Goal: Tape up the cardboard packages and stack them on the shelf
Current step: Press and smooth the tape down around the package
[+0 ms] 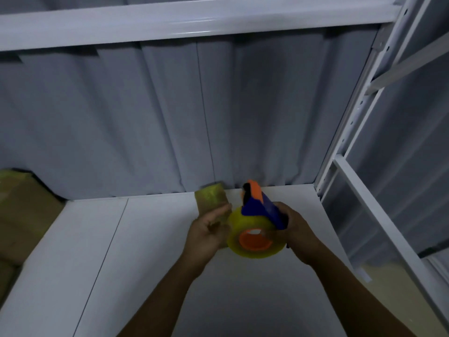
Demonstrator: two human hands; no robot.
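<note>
A small cardboard package (211, 196) wrapped in yellowish tape is held above the white shelf board (97, 251). My left hand (207, 232) grips its near end. My right hand (297, 233) grips a tape dispenser (257, 229) with a blue body, an orange tip and a yellow roll on an orange core. The roll sits right beside the package, against my left hand. Whether tape runs from the roll to the package I cannot tell.
Taped cardboard boxes (21, 215) are stacked at the left end of the shelf. A grey curtain (170, 117) hangs behind. A white shelf beam (170, 23) runs overhead and a perforated white upright (352, 127) stands at the right.
</note>
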